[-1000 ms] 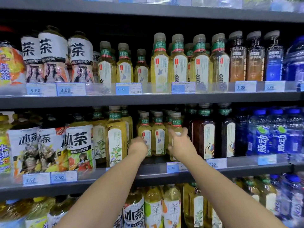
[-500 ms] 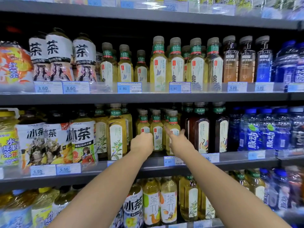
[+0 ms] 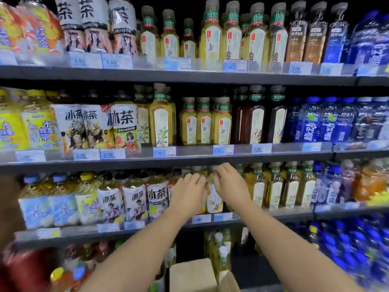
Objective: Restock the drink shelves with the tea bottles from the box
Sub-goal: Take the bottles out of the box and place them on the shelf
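1. Shelving [image 3: 189,77]: four tiers in view, all stocked with drinks, price tags along the front edges. Frame is motion-blurred, worst at the bottom and right.
2. Box [image 3: 192,275]: cardboard, bottom centre, below my forearms. Pale-capped tea bottles [image 3: 220,252] show just above and behind it. Can't tell whether they stand in the box or on the lowest tier.
3. Third tier [image 3: 294,212]: both my hands are here, in front of a tea bottle with a white-and-orange label [image 3: 213,200].
4. Left hand [image 3: 188,196]: back toward me, fingers spread and loosely curled, covering the bottles just left of that one. Can't tell if it's gripping anything.
5. Right hand [image 3: 230,185]: just right of the bottle's neck, fingers bent inward toward it, fingertips near the underside of the second tier's edge. Contact unclear through the blur.
6. The hands are close together, thumbs nearly meeting over that bottle.
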Tool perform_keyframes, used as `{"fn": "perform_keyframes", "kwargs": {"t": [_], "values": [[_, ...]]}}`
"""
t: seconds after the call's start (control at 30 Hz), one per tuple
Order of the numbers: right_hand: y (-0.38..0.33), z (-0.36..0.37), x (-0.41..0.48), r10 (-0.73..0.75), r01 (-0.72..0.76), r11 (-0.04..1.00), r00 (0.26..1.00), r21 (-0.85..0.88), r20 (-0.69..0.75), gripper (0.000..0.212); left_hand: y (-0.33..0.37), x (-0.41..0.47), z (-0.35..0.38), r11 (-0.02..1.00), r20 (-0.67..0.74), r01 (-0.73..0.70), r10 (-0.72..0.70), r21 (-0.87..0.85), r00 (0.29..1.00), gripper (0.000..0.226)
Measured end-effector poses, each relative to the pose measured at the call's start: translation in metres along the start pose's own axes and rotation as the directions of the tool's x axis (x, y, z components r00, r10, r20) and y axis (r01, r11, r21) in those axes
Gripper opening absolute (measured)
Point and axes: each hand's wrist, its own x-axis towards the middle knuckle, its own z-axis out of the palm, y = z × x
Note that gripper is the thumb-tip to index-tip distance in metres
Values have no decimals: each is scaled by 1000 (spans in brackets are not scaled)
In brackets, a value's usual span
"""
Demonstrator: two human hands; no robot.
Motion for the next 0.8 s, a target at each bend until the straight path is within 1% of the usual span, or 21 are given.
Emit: {"fn": "perform_keyframes", "kwargs": {"t": [0.03, 0.07, 0.13, 0.23, 0.33, 0.4, 0.5, 0.57, 0.63, 0.7, 0.8], "values": [[-3, 12, -27, 7, -8, 999, 1000, 39, 14, 9, 4, -29, 15, 1000, 26, -6, 6, -14, 1000, 19], [-4, 27, -56, 28, -32, 997, 998, 64, 62, 9, 8, -60, 33, 1000, 78, 6, -4, -25, 997, 19], [-9, 56, -119, 83, -108, 989, 969, 98, 234, 14, 15, -126, 70, 997, 222, 67, -60, -27, 973, 17], [-16, 97, -211, 105, -178, 976, 888, 124, 448, 16, 24, -217, 117, 986, 364, 164, -141, -31, 920, 16], [-24, 132, -280, 130, -233, 967, 805, 107, 578, 18, 30, -285, 151, 973, 487, 232, -206, 7, 849, 23], [-30, 151, -312, 146, -296, 948, 730, 116, 668, 17, 33, -317, 166, 962, 538, 268, -255, 57, 804, 29], [-37, 177, -338, 183, -366, 929, 570, 49, 801, 19, 36, -347, 186, 947, 598, 296, -308, 121, 740, 37], [-38, 197, -351, 211, -396, 918, 421, -31, 882, 24, 34, -359, 201, 931, 631, 349, -335, 107, 700, 40], [-38, 220, -366, 235, -429, 896, 237, -116, 943, 29, 32, -370, 214, 918, 629, 393, -335, 52, 701, 42], [-40, 243, -379, 228, -437, 883, 81, -171, 970, 34, 29, -375, 221, 905, 602, 426, -331, -17, 727, 40], [-46, 267, -391, 216, -407, 886, -58, -221, 975, 45, 29, -383, 224, 891, 542, 442, -322, -103, 776, 32]]}}
